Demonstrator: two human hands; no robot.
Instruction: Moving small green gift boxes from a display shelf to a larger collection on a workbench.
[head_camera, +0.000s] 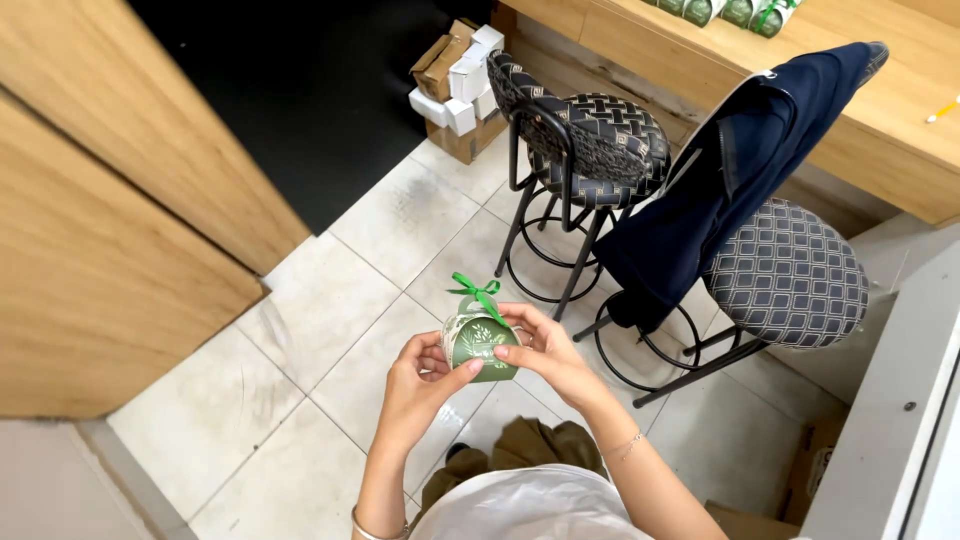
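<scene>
Hands (480, 370) around green ribboned gift box (481, 342)

Left hand (420, 380), right hand (545, 350) together; fingers apparently curled

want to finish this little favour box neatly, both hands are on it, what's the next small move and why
Probably a light pinch and tug on the green ribbon bow with the right hand, while the left hand steadies the small green gift box. The bow sits a little off to one side on top, and both hands already cup the box with fingertips on its front, so only a small reach is needed.
</scene>
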